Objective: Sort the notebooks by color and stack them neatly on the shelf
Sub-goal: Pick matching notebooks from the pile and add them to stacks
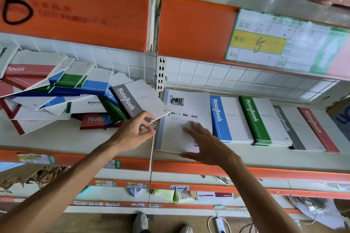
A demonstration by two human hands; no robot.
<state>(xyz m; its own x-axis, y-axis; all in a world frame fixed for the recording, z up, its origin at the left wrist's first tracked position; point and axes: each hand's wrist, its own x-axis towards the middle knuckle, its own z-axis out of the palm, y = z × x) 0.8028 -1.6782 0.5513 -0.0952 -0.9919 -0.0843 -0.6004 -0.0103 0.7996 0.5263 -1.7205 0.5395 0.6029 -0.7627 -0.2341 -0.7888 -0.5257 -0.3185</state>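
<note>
A jumbled heap of red, blue, green and grey notebooks [56, 92] lies on the left half of the shelf [75, 138]. My left hand [136, 130] pinches the lower corner of a grey-spined notebook [140, 100] at the heap's right edge. My right hand [206, 143] hovers with spread fingers over a white "Time & Memory" notebook [187, 108] lying flat on the right half. Beside it stand sorted stacks: blue [227, 119], green [263, 121], grey [295, 128] and red [318, 128].
A perforated upright post [161, 73] divides the two shelf bays. An orange shelf lip with a price card [284, 41] hangs overhead. Lower shelves with labels and loose goods sit below; my shoes and a power strip [219, 223] are on the floor.
</note>
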